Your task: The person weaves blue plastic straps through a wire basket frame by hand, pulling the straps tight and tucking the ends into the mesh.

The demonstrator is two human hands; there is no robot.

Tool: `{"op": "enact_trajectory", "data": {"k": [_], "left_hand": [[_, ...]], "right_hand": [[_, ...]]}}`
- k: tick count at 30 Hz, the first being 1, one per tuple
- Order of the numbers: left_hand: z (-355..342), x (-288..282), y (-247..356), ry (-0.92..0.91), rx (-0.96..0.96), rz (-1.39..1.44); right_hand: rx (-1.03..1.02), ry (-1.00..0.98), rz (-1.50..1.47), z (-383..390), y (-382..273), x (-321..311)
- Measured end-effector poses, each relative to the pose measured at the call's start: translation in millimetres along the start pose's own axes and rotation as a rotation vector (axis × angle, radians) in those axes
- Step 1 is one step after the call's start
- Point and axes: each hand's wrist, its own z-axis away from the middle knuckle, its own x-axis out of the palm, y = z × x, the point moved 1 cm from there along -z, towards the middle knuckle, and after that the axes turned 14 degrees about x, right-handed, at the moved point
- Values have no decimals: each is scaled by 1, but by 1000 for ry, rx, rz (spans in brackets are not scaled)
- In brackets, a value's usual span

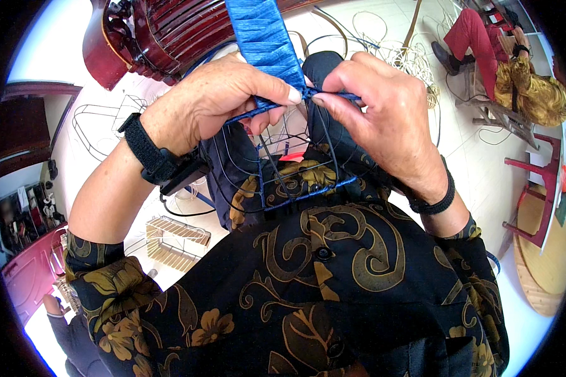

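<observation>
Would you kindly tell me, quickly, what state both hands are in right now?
Left hand: closed, gripping the blue-wrapped bar.
Right hand: closed, thumb and forefinger pinching a blue strand.

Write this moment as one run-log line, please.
Left hand: gripping flat shiny blue band near its lower end | right hand: pinching thin blue strand | blue-edged black wire frame: between hands and torso

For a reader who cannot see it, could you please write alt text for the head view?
The left hand grips a wire frame, partly wrapped in blue, while the right hand pinches a blue strand at its edge; beyond are tangled pale cord and a seated person.
</observation>
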Motion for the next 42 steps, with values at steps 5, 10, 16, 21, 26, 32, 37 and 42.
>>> {"op": "enact_trajectory", "data": {"k": [5,10,16,21,26,32,37,42], "left_hand": [[0,-1,-3,16,0,-7],[0,-4,-6,-25,39,25],[-2,-4,-8,-37,38,55],[-1,-1,-5,-30,25,43],[3,4,-1,28,116,-2],[28,3,24,266,132,-752],[48,17,25,348,795,-1332],[32,39,15,172,1070,-1608]], "right_hand": [[-55,106,42,10,-4,8],[-202,173,127,19,3,13],[-230,178,17,29,12,15],[-231,224,4,33,15,20],[-253,235,19,33,15,20],[-271,247,66,40,24,22],[-296,240,54,39,24,21],[-256,233,68,43,21,20]]}}
